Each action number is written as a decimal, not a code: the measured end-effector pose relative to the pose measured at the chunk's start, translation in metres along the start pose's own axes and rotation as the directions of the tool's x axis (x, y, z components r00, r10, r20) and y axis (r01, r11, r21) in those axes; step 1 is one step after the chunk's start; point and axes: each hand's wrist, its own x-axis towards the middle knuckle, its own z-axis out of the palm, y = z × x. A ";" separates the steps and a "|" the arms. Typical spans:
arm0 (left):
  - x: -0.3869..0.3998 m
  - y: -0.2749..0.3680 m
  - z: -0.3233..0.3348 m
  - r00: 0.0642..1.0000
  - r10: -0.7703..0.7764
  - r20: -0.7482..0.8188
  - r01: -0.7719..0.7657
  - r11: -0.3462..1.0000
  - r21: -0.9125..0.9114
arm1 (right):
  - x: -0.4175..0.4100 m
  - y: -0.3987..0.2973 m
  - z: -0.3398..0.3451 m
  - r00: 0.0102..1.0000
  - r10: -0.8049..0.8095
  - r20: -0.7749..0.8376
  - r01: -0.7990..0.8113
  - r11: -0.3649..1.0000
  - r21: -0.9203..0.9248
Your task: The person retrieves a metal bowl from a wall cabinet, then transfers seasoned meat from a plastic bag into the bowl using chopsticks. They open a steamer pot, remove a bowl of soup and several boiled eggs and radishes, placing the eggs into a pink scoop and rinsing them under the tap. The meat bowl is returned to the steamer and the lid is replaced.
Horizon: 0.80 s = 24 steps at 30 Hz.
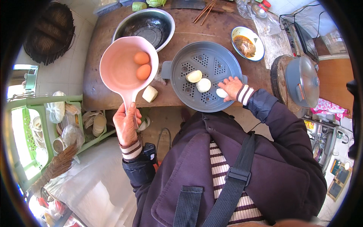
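Note:
My left hand (127, 122) grips the handle of a pink plastic water dipper (116, 72), held up over the table's left part. Inside the dipper, two brown eggs (141, 64) lie against its right wall. A grey steamer basket (181, 99) with a perforated bottom stands at the table's near edge. Two pale buns (198, 81) touch each other near its middle. At the basket's right side, my right hand (232, 88) has its fingers around another white bun (221, 93), which it partly covers. One more bun (150, 94) sits on the wooden table (93, 85), left of the basket.
Behind the dipper is a metal basin (167, 21). An enamel bowl of food (248, 45) stands back right of the basket, and chopsticks (204, 12) lie farther back. A lidded grey pot (302, 82) rests on a round wooden board (279, 76) at the right.

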 end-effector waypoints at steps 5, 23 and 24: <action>0.003 0.003 0.003 1.000 0.006 0.014 -0.006 1.000 0.013 | 0.009 0.009 0.003 1.000 0.012 0.009 -0.013 0.986 0.164; 0.013 0.009 0.000 0.994 0.021 0.110 -0.028 0.998 0.057 | 0.034 -0.004 0.006 0.906 0.411 -0.099 -0.268 0.740 0.617; 0.015 0.009 -0.001 0.991 0.026 0.129 -0.034 0.998 0.054 | 0.030 -0.004 0.005 0.900 0.420 -0.112 -0.262 0.730 0.631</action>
